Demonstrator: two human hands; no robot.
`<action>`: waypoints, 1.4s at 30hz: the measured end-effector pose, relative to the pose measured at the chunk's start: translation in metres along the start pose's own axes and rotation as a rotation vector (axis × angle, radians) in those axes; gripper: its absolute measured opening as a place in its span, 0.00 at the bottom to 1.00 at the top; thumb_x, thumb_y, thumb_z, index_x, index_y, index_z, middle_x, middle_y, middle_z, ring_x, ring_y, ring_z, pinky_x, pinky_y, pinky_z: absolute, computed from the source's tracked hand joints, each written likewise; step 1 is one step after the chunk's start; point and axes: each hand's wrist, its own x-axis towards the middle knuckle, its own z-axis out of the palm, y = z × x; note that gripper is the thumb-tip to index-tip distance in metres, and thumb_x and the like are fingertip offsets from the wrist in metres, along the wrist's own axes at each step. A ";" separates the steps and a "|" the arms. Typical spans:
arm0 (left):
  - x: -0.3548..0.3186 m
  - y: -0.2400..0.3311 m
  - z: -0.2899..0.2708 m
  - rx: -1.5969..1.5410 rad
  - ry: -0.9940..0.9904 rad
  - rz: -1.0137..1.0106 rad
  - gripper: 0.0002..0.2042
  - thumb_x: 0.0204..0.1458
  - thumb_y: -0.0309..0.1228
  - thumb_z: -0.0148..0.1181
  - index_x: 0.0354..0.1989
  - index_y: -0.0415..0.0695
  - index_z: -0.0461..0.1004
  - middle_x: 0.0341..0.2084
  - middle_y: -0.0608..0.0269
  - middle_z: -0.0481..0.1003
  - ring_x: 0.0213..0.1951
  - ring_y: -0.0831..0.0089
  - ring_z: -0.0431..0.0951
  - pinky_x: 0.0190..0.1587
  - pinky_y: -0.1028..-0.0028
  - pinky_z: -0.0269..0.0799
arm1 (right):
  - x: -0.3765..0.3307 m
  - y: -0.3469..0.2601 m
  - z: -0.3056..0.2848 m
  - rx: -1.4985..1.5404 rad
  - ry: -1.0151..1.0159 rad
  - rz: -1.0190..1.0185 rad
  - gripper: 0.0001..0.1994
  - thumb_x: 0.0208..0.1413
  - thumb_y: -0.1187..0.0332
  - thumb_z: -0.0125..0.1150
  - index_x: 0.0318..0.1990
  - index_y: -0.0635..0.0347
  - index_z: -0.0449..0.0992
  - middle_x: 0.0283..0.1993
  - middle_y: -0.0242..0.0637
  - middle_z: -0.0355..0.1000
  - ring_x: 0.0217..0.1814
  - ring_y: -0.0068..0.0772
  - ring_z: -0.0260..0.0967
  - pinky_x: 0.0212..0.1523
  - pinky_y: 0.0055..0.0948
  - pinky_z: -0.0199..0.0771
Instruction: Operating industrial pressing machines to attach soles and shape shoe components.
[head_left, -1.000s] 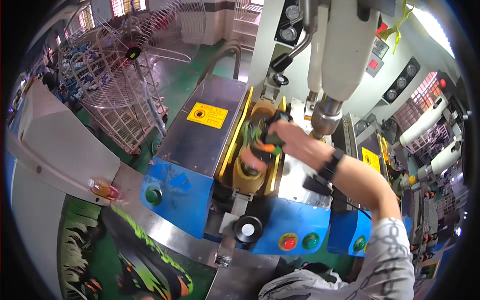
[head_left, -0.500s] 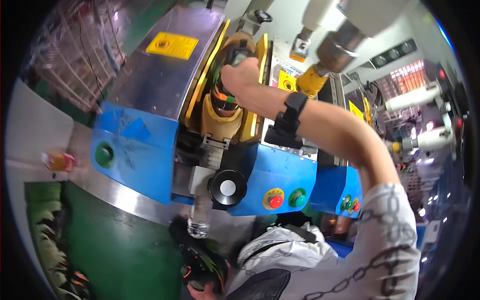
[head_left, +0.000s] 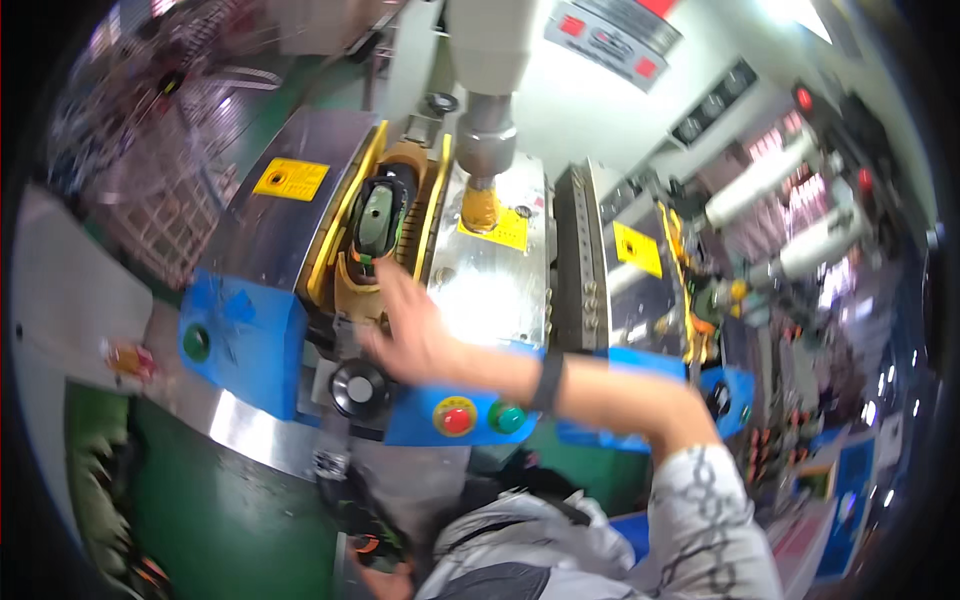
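**Hand drawn off the shoe in the press**

The person's right hand (head_left: 412, 335) hangs in front of the blue press machine (head_left: 245, 340), fingers spread loose and holding nothing; it is blurred, so finger detail is hard to read. Just beyond the fingertips a dark shoe (head_left: 377, 215) lies sole-up in the yellow-walled cradle (head_left: 345, 275), apart from the hand. A black wristband (head_left: 548, 382) circles the forearm. Below the hand sit a red button (head_left: 456, 419) and a green button (head_left: 506, 417). The left hand seems to be at the lower edge, too little in view to judge.
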 end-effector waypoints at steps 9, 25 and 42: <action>-0.021 0.080 0.005 -0.861 0.099 -0.240 0.33 0.33 0.11 0.48 0.55 0.43 0.61 0.42 0.57 0.70 0.45 0.61 0.74 0.48 0.64 0.74 | -0.236 0.003 -0.081 -0.365 -0.282 0.023 0.37 0.53 0.59 0.60 0.66 0.69 0.52 0.71 0.59 0.44 0.72 0.64 0.42 0.67 0.61 0.44; -0.223 0.218 0.017 -0.344 0.148 -0.111 0.41 0.35 0.21 0.56 0.64 0.39 0.47 0.45 0.53 0.67 0.45 0.69 0.72 0.45 0.73 0.70 | -0.394 -0.087 -0.013 1.239 -0.972 0.442 0.44 0.61 0.52 0.54 0.70 0.70 0.33 0.69 0.53 0.48 0.72 0.40 0.45 0.69 0.33 0.45; -0.235 -0.074 -0.116 -0.261 0.832 -0.348 0.43 0.34 0.20 0.62 0.64 0.38 0.48 0.63 0.38 0.51 0.66 0.49 0.51 0.67 0.63 0.47 | -0.357 -0.296 0.167 0.421 -1.236 -0.122 0.27 0.53 0.62 0.63 0.57 0.69 0.66 0.54 0.53 0.70 0.56 0.43 0.71 0.54 0.34 0.72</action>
